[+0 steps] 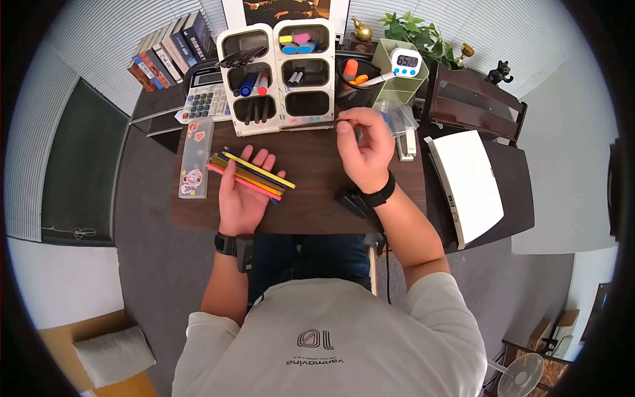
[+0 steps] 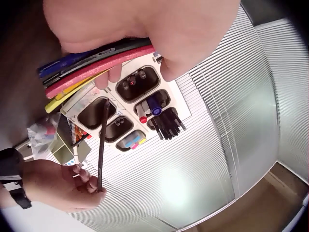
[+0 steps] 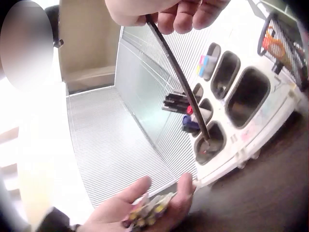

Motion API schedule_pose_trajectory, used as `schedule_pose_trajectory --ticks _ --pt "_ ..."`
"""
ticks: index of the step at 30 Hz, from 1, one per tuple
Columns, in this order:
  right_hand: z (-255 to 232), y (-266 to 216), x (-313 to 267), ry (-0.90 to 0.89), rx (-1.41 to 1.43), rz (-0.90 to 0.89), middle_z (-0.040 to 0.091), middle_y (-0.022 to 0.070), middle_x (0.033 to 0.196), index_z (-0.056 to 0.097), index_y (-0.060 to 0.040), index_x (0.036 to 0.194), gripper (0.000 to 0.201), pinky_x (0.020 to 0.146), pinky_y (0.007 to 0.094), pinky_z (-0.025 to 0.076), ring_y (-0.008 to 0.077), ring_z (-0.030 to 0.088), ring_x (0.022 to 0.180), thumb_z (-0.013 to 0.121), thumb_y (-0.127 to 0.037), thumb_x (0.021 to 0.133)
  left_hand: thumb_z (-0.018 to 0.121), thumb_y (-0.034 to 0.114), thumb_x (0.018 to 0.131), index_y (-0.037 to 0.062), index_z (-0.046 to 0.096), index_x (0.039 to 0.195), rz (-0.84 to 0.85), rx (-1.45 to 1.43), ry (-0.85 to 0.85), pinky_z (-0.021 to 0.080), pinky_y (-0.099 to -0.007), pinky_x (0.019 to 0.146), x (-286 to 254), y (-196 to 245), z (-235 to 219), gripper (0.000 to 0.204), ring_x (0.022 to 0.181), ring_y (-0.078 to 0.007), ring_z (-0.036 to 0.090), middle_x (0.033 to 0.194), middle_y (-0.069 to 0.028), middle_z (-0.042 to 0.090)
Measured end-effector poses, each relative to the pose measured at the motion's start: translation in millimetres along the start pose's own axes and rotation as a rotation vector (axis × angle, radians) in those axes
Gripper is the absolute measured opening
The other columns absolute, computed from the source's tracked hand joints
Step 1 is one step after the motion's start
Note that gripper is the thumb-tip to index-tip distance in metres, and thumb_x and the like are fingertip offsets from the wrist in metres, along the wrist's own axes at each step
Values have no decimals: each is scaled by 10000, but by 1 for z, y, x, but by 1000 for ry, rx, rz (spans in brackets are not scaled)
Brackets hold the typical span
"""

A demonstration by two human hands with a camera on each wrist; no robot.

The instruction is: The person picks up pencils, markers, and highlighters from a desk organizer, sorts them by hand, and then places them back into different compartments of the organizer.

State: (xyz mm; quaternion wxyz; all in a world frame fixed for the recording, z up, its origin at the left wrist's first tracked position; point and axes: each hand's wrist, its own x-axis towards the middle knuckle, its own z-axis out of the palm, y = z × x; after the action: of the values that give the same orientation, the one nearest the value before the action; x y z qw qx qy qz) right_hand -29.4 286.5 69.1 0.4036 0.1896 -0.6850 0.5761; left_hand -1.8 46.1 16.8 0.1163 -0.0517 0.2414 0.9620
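Note:
Across my upturned left hand [image 1: 243,208] lies a bundle of coloured pencils [image 1: 254,177] in yellow, orange, pink and dark shades, held under the thumb. My right hand [image 1: 367,149] pinches one end of a slim dark pencil [image 2: 102,145] between thumb and fingertips. In the head view that pencil runs leftward along the lower front of a white desk organizer [image 1: 276,79]. The right wrist view shows its far end overlapping a lower compartment. Black pens [image 2: 167,124], red and blue markers [image 1: 249,84] and highlighters [image 1: 301,47] fill other compartments.
Left of the organizer are a calculator [image 1: 206,102] and a clear stickered case [image 1: 196,159]. To the right stand a mesh pen cup [image 1: 350,96], a green holder [image 1: 390,59] with a timer [image 1: 405,62], a stapler [image 1: 407,147] and a white binder [image 1: 468,188].

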Motion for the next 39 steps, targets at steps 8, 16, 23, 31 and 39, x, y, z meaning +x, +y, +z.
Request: schedule_pose_trajectory --ticks 8,16,23,31,39 --pt "9 6 6 -230 -378 -227 705 73 939 727 -76 1059 238 782 380 553 292 675 894 792 -82 830 403 460 1073 100 347 1562 -284 179 -100 436 -579 1103 -3 5 5 609 1388 -339 498 1551 -190 458" --pt "20 16 -2 -421 -395 -121 699 66 1050 732 -95 1081 229 850 391 552 291 655 995 782 -122 859 383 333 1073 59 343 1575 -268 194 -132 416 -531 1148 -1 3 0 573 1412 -331 485 1579 -205 435" --pt "23 16 -5 -469 -387 -60 695 93 1100 721 -80 1128 275 897 393 544 307 652 1029 781 -155 871 374 322 1084 30 345 1568 -248 209 -130 401 -513 1168 -2 2 3 566 1432 -327 466 1578 -219 431" --pt "14 -7 -9 -711 -177 -44 698 95 900 723 -104 1148 268 719 384 540 288 679 836 756 -164 889 384 226 1092 32 338 1569 -157 167 -110 401 -468 1186 1 0 -10 517 1440 -318 460 1567 -222 440" --pt "19 -14 -23 -942 109 184 692 40 812 732 -131 1047 208 600 337 536 207 688 648 788 -221 868 408 175 1099 65 369 1538 -145 120 -110 421 -468 1175 1 -1 -7 454 1397 -309 502 1505 -208 498"
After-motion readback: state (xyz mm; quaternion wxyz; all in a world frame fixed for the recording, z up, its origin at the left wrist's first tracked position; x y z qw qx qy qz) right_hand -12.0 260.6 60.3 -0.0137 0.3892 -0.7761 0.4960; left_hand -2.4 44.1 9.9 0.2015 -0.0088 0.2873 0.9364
